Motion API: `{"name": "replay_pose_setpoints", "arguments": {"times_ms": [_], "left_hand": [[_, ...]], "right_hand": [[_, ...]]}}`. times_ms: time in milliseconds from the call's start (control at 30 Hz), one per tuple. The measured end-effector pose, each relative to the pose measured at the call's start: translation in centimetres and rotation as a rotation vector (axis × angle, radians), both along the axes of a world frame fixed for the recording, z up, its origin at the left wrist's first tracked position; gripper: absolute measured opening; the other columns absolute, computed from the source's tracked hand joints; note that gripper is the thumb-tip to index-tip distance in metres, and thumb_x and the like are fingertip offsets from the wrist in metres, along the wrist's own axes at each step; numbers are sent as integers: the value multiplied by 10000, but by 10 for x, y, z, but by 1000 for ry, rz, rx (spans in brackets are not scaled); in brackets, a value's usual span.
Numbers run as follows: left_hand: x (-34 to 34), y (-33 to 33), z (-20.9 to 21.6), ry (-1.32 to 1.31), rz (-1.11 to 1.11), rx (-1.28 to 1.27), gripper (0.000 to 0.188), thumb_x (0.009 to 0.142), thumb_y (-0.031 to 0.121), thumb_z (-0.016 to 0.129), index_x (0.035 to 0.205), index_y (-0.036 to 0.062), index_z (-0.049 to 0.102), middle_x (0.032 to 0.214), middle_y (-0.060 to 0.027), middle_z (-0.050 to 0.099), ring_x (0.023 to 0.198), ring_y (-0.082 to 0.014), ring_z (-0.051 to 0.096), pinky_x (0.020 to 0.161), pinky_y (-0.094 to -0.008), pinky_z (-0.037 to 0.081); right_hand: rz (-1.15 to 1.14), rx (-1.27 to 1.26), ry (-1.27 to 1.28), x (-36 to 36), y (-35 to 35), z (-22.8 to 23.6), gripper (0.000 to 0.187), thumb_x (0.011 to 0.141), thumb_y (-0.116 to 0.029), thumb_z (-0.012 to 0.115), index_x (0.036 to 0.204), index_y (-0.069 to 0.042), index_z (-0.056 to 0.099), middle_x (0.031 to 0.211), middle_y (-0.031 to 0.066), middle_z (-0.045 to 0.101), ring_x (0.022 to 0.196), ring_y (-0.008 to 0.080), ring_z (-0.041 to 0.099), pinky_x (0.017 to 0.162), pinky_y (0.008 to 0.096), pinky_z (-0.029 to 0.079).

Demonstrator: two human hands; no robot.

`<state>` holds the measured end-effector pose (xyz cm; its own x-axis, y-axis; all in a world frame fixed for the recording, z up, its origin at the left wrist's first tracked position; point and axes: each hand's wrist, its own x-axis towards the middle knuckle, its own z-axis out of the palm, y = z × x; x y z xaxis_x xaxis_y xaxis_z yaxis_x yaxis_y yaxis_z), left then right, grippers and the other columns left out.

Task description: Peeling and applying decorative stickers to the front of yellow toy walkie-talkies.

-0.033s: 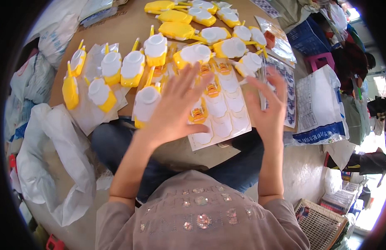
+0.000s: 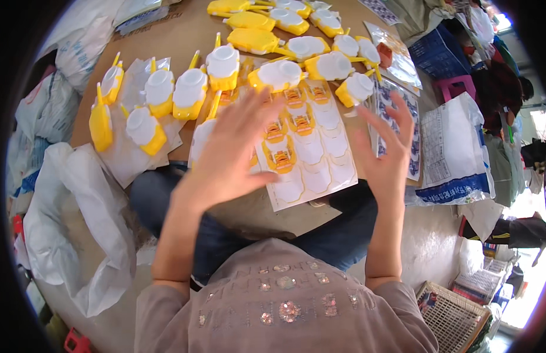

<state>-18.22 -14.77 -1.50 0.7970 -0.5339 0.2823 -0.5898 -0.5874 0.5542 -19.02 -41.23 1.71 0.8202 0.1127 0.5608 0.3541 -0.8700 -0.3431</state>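
My left hand (image 2: pixel 223 156) is open, fingers spread, over the left part of a sticker sheet (image 2: pixel 311 187), holding nothing. It partly hides a white-and-yellow toy walkie-talkie (image 2: pixel 202 136). My right hand (image 2: pixel 386 153) is also open, raised between that sheet and a blue-patterned sheet (image 2: pixel 412 154), its fingers apart and slightly curled. Several yellow-and-orange stickers (image 2: pixel 280 154) remain on the sticker sheet among blank, outlined spaces. A toy walkie-talkie (image 2: pixel 277 75) lies on its far edge, and another (image 2: pixel 355 89) lies near my right fingertips.
More yellow-and-white toy walkie-talkies (image 2: pixel 190 94) spread across the brown cardboard surface (image 2: pixel 167 38), left and far. A white plastic bag (image 2: pixel 46 206) slumps at the left. On the right are a white-and-blue sack (image 2: pixel 452 147), a blue crate (image 2: pixel 435 50), a pink stool (image 2: pixel 455 88) and a woven basket (image 2: pixel 452 309).
My left hand has moved a little left, showing more of the sticker sheet. My right hand has shifted slightly right. Both stay open.
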Motion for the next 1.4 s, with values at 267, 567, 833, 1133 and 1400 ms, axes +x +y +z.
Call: {"name": "replay_pose_setpoints", "arguments": {"times_ms": [267,567,833,1133,1400], "left_hand": [[-26,93,-30,364,142,-124,1159,591,-15,799,1536,47,131,1560,-164,253,1450,-292,250,1172,-388,221],[-33,51,-64,223,283,-198,1310,537,95,900,1544,66,63,1477,-186,303,1378,-328,315,1121,-426,299],[-36,43,-60,275,266,-368,1289,555,132,910,1535,61,76,1526,-193,255,1391,-346,311,1124,-442,302],[-59,-8,-45,75,102,-741,1246,618,120,906,1513,35,44,1485,-239,300,1246,-343,521,958,-431,501],[-59,-14,-42,41,91,-781,1217,620,112,904,1505,33,73,1480,-225,300,1249,-335,517,948,-428,513]], "right_hand": [[33,519,327,-15,18,-25,292,843,-17,695,1133,-52,691,1010,51,647,757,95,604,571,200,486],[115,911,659,-27,55,-52,260,834,-59,752,1069,-1,658,858,10,650,698,38,564,549,171,432],[108,1257,797,-27,58,-61,173,855,-57,727,985,-23,618,761,13,632,591,29,519,446,173,360],[291,1377,810,-39,74,-38,128,849,-29,731,913,-28,620,751,18,632,550,30,499,459,179,366],[386,1356,772,-43,64,-32,101,837,6,722,892,12,638,874,60,659,634,79,606,530,213,525]]}}
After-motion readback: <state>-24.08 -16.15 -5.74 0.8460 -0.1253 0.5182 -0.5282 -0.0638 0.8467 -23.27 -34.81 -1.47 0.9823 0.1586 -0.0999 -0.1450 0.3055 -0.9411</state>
